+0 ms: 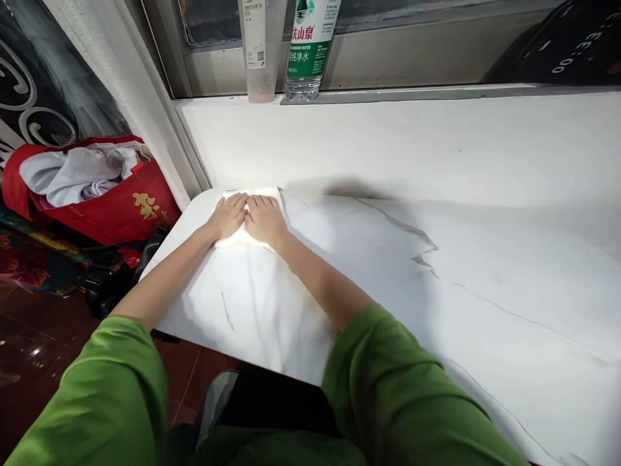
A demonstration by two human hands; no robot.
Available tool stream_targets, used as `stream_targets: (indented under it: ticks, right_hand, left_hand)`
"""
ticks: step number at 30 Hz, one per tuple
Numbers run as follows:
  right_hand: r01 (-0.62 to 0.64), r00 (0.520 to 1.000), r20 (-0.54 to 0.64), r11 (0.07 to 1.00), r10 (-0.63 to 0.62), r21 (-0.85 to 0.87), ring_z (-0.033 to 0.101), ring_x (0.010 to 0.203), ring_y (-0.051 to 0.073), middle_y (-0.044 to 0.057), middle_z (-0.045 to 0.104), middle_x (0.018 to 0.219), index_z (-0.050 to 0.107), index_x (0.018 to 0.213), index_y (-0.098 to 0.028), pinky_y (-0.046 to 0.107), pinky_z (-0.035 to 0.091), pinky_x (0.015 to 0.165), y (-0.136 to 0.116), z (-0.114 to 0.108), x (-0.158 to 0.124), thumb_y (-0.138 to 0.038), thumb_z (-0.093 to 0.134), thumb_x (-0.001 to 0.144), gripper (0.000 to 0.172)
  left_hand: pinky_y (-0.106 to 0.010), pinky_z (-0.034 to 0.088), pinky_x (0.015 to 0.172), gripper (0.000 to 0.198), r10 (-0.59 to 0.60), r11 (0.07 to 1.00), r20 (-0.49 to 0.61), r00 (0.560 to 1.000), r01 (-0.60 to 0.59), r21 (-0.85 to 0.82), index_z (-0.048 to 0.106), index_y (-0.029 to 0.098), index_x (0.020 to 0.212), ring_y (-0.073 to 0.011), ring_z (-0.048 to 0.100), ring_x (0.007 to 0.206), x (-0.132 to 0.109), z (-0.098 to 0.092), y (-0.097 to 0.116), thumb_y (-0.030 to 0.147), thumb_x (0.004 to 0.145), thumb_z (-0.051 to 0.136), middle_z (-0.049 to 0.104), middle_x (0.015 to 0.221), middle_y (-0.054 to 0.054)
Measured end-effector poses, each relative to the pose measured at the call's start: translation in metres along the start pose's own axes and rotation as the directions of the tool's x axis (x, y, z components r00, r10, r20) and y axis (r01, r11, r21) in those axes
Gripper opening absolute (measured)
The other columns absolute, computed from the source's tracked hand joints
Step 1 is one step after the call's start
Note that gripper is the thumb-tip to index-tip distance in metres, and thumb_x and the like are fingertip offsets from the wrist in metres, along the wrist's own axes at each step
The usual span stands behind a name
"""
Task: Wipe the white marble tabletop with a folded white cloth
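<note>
A folded white cloth (246,238) lies at the far left end of a white marble-patterned table (369,278), close to the wall. My left hand (228,217) rests flat on the cloth, palm down. Beside it, my right hand (266,219) presses flat on the same cloth, and the two hands touch or nearly touch at the thumbs. Both hands are open, with fingers stretched toward the wall. The middle of the cloth is partly hidden under them.
On the window ledge stand a clear plastic cup (262,81) and a water bottle (310,61). A red bag (121,200) with pale fabric inside sits left of the table, near a white curtain (116,71). A dark object with lit digits (572,52) is at top right.
</note>
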State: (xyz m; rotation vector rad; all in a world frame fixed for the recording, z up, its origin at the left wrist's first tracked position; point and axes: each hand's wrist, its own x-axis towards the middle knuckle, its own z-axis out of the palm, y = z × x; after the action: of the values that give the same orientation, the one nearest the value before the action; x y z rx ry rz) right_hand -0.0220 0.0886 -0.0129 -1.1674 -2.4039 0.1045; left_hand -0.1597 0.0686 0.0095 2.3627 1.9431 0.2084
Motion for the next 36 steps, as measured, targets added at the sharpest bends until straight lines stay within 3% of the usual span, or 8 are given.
stream_targets:
  ticks: [9,12,14,18,25,28,31,36]
  right_hand:
    - [0.296,0.955,0.012,0.953,-0.297,0.071,0.046,0.132,0.035,0.024,0.054,0.141,0.054,0.134,0.003,0.053,0.029,0.116,-0.033,-0.053,-0.152,-0.023,0.039,0.09,0.054]
    - [0.281,0.958,0.03,0.956,-0.285,0.089,0.042,0.137,0.034,0.023,0.051,0.145,0.052,0.138,0.0,0.055,0.029,0.117,-0.042,-0.067,-0.189,-0.024,0.039,0.091,0.055]
    - [0.26,0.964,0.032,0.962,-0.263,0.09,0.041,0.138,0.034,0.023,0.05,0.146,0.051,0.139,0.0,0.056,0.03,0.117,-0.042,-0.07,-0.199,-0.024,0.038,0.092,0.055]
    - [0.242,0.969,0.04,0.967,-0.245,0.078,0.044,0.135,0.034,0.023,0.053,0.143,0.053,0.137,0.0,0.055,0.031,0.116,-0.022,-0.066,-0.178,-0.023,0.04,0.09,0.054]
    - [0.083,0.996,0.018,0.996,-0.083,0.019,0.051,0.125,0.032,0.023,0.06,0.133,0.058,0.127,-0.001,0.045,0.032,0.112,0.066,-0.051,-0.079,-0.015,0.04,0.086,0.046]
    - [-0.007,1.0,-0.008,1.0,0.007,0.018,0.052,0.123,0.031,0.02,0.062,0.131,0.058,0.125,-0.005,0.044,0.033,0.109,0.096,-0.048,-0.055,-0.014,0.038,0.086,0.044]
    - [-0.045,0.998,-0.031,0.999,0.045,0.02,0.05,0.126,0.03,0.019,0.06,0.135,0.057,0.128,-0.007,0.044,0.031,0.11,0.107,-0.047,-0.049,-0.014,0.036,0.089,0.045]
    - [-0.044,0.999,0.006,0.999,0.044,-0.02,0.046,0.131,0.03,0.019,0.056,0.142,0.053,0.135,-0.001,0.043,0.028,0.113,0.101,-0.052,-0.07,-0.016,0.035,0.09,0.05]
  left_hand:
    - [-0.056,0.015,0.123,0.059,0.025,0.998,-0.106,0.994,-0.018,0.065,0.034,0.001,0.15,-0.032,0.028,0.149,-0.162,0.015,0.095,0.029,0.1,0.022,0.037,0.157,-0.021]
    - [-0.056,0.015,0.123,0.059,0.087,0.995,-0.107,0.99,-0.081,0.058,0.031,0.004,0.152,-0.0308,0.024,0.151,-0.193,0.015,0.115,0.031,0.1,0.023,0.037,0.158,-0.02]
    - [-0.056,0.016,0.123,0.059,0.111,0.993,-0.096,0.989,-0.107,0.048,0.03,0.006,0.153,-0.0298,0.023,0.152,-0.196,0.016,0.12,0.031,0.1,0.023,0.037,0.158,-0.019]
    - [-0.057,0.017,0.122,0.058,0.116,0.993,-0.073,0.991,-0.113,0.043,0.032,0.007,0.153,-0.0305,0.025,0.151,-0.159,0.021,0.114,0.029,0.099,0.026,0.037,0.158,-0.019]
    - [-0.052,0.014,0.124,0.057,0.086,0.995,0.022,0.996,-0.087,0.053,0.032,0.006,0.152,-0.0275,0.025,0.151,-0.008,0.02,0.105,0.022,0.097,0.027,0.03,0.162,-0.016]
    - [-0.052,0.014,0.123,0.056,0.093,0.996,0.019,0.996,-0.093,0.013,0.032,0.009,0.152,-0.0257,0.025,0.151,0.034,0.019,0.113,0.02,0.098,0.026,0.031,0.162,-0.014]
    - [-0.053,0.015,0.123,0.055,0.085,0.996,-0.008,0.996,-0.086,-0.009,0.034,0.011,0.151,-0.0249,0.027,0.15,0.047,0.02,0.119,0.019,0.098,0.025,0.032,0.161,-0.013]
    - [-0.053,0.015,0.123,0.055,0.083,0.997,-0.014,0.996,-0.083,0.005,0.032,0.009,0.152,-0.0249,0.026,0.15,0.027,0.022,0.13,0.021,0.099,0.025,0.031,0.162,-0.013]
